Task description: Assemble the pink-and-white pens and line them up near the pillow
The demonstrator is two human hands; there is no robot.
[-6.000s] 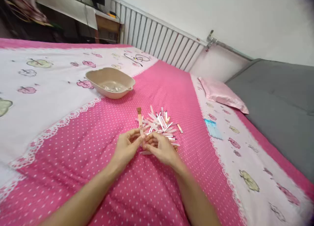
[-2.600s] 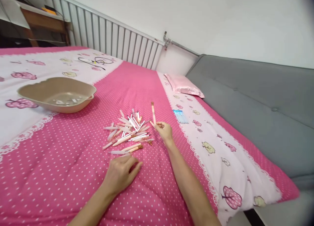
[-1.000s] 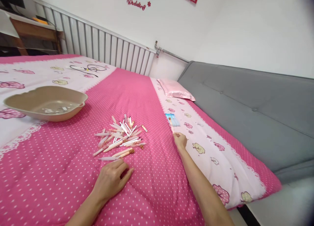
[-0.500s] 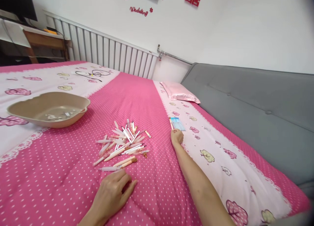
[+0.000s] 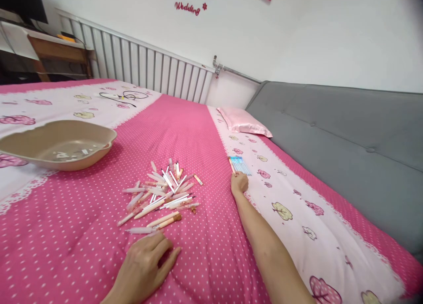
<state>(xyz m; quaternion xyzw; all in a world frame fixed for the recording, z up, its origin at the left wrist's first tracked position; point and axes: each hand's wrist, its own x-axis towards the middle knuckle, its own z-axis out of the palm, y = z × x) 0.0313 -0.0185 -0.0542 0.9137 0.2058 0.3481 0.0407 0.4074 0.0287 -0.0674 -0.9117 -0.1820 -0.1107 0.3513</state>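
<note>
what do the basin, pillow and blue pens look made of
Basin: probably plastic, with a smooth, one-colour wall and faint shine inside.
Pillow: seemingly satin-like cloth, judging by its sheen and soft creases.
Blue pens: likely plastic, given their pale barrels and bright blue ends; too small to be sure.

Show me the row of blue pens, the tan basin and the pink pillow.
Row of blue pens [image 5: 241, 165]: head view, middle of the row.
Tan basin [image 5: 76, 164]: head view, near outer wall.
Pink pillow [image 5: 243, 120]: head view, middle of its top.
</note>
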